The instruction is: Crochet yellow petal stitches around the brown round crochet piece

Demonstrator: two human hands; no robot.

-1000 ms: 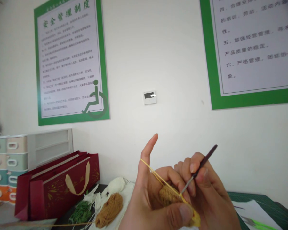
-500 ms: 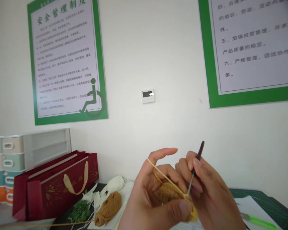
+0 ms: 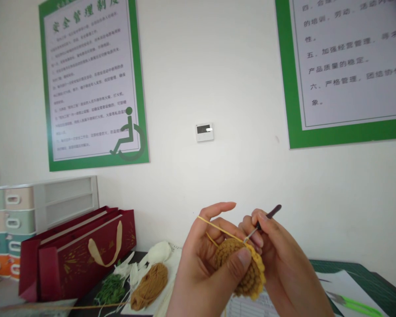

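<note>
My left hand (image 3: 214, 264) pinches a round crochet piece (image 3: 232, 259), brown in the middle with a yellow edge, thumb on its front face. A yellow yarn strand (image 3: 222, 230) runs over the raised left index finger down to the edge of the piece. In my right hand (image 3: 270, 237) is a crochet hook (image 3: 273, 212) with a dark handle, gripped between thumb and fingers. Its metal shaft slants down to the left, and the tip is at the yellow edge beside the left thumb. The lower right fingers are close behind the piece.
A brown yarn ball (image 3: 150, 286), green yarn (image 3: 109, 288) and white yarn (image 3: 160, 252) lie left of my hands. Further left are a dark red gift bag (image 3: 86, 264) and drawer boxes (image 3: 20, 220). Green-handled scissors (image 3: 356, 304) rest on paper over a green mat (image 3: 376, 281) at right.
The crochet piece has turned so its brown face and yellow edge show more. The hook has tipped from steep to a flatter slant, its tip moving up and left.
</note>
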